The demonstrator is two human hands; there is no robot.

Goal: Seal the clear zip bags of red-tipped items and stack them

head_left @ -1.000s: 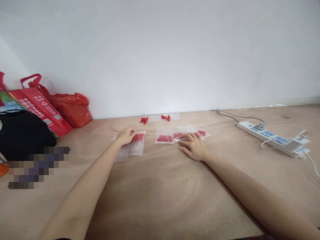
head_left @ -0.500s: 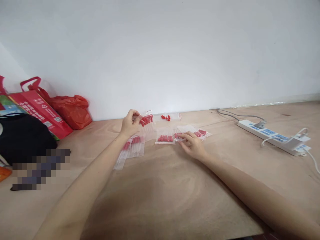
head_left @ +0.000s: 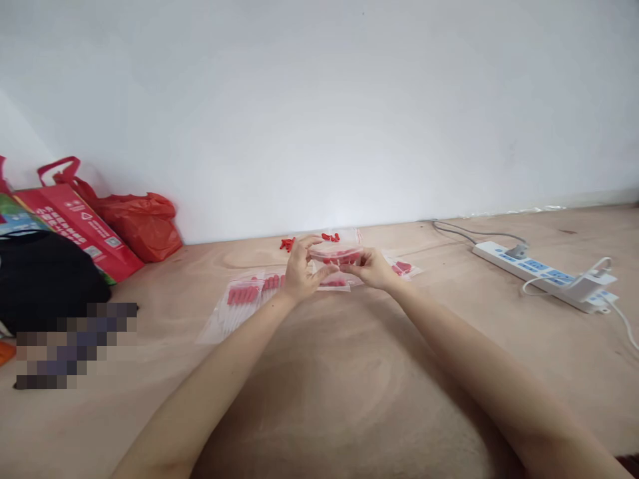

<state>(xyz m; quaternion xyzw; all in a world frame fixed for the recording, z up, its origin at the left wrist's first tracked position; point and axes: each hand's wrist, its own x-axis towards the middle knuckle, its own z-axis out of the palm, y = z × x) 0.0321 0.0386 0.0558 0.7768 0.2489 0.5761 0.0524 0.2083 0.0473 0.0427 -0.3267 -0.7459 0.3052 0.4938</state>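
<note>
My left hand (head_left: 301, 271) and my right hand (head_left: 372, 268) are close together near the middle of the table. Between them they pinch a clear plastic zip bag (head_left: 341, 253) holding red-tipped pieces. It is held a little above another red-filled bag (head_left: 334, 285), which my hands partly cover. Left of my left hand lie more clear bags, one with a row of red-ended sticks (head_left: 243, 295). Past my right hand, a further bag with red pieces (head_left: 402, 267) lies flat. What exactly the red pieces are is too small to tell.
Loose red pieces (head_left: 287, 245) lie behind my left hand, with a few more (head_left: 330, 237) by the wall. A white power strip (head_left: 539, 273) with cables stands right. Red bags (head_left: 142, 223) and a black cloth item (head_left: 47, 279) are at left.
My left hand has moved right and my right hand slightly left, so they meet at one bag, now lifted between them. Loose red pieces show where my left hand was.
</note>
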